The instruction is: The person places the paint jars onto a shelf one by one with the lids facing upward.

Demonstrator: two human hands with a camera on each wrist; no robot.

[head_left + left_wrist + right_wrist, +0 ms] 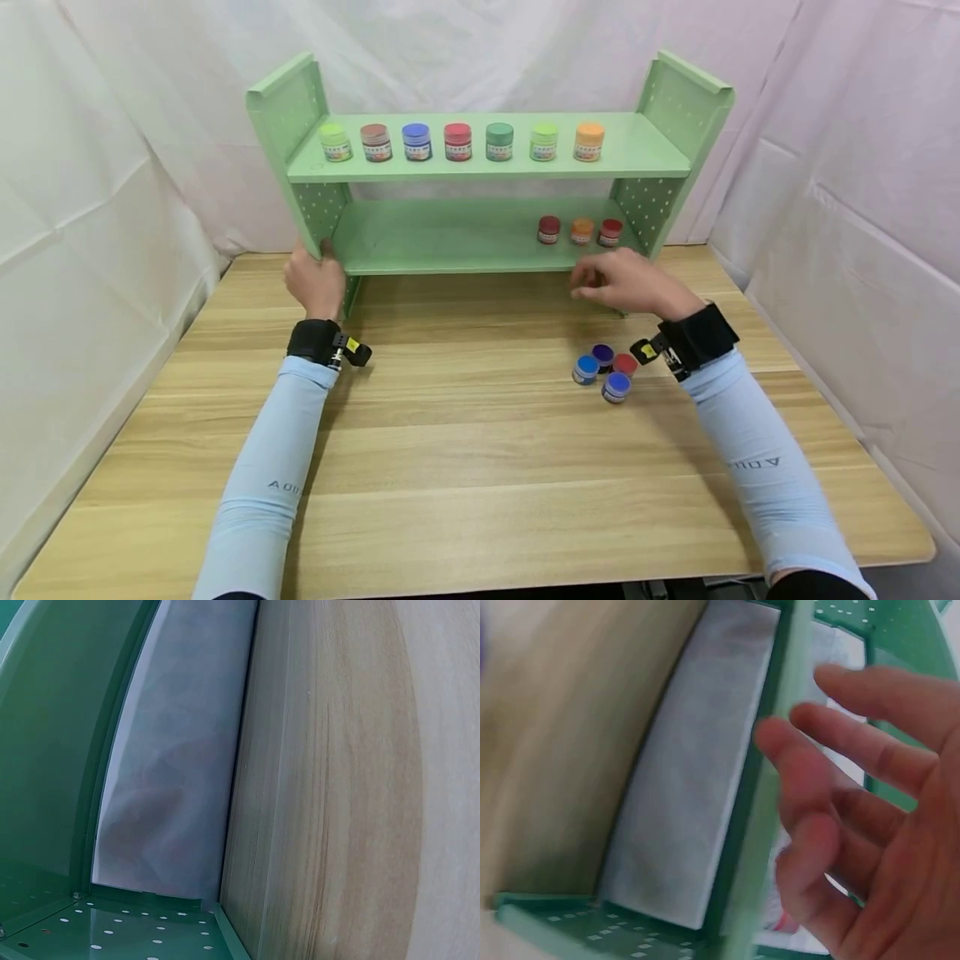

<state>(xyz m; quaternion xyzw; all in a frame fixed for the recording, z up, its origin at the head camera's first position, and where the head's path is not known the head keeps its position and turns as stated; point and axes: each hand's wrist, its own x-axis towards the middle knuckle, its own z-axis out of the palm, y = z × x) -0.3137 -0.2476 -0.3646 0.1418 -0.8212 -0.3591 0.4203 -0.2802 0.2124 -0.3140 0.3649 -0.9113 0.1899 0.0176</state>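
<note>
A green two-tier metal shelf (420, 233) stands on the table. My left hand (315, 283) grips the lower part of its left side panel, thumb on the inner side. My right hand (630, 282) hovers at the front edge of the lower tier, fingers loosely bent and holding nothing. Just behind it on that tier sit a dark red jar (548, 229), an orange jar (581, 232) and a red jar (610, 232). In the right wrist view, the fingers (802, 772) spread apart in front of the shelf edge (754, 847).
Several small lidded jars, among them a green one (499, 142), line the upper tier. On the table (450, 450), near the right wrist, cluster a light blue jar (585, 369), a purple jar (602, 357), a red-lidded jar (625, 364) and a blue jar (616, 387). White cloth (90, 250) surrounds the table.
</note>
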